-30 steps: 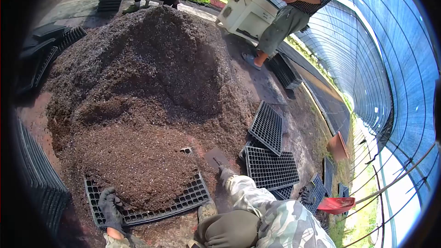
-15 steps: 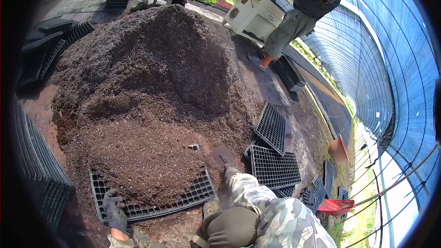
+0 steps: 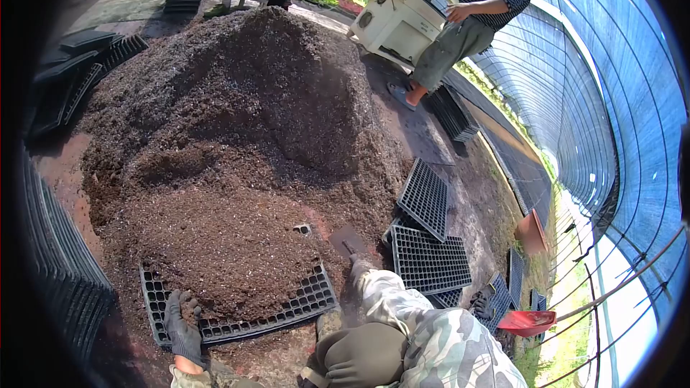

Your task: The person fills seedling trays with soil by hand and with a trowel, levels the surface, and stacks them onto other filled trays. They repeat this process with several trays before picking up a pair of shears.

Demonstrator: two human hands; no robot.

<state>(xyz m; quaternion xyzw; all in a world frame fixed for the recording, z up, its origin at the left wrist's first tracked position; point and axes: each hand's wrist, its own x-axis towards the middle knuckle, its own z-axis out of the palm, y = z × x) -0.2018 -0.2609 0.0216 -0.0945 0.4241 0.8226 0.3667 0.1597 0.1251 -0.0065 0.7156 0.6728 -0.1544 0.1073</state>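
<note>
One tray (image 3: 305,300) under left hand (image 3: 183,327); right hand (image 3: 357,266) unclear.

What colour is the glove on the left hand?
Dark grey, nearly black; the left hand rests on the seedling tray's corner. Head view.

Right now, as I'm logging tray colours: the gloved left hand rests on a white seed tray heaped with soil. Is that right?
Not quite. The head view shows the seed tray is black, not white. The gloved left hand does rest on its near corner, and soil is heaped over it.
</note>
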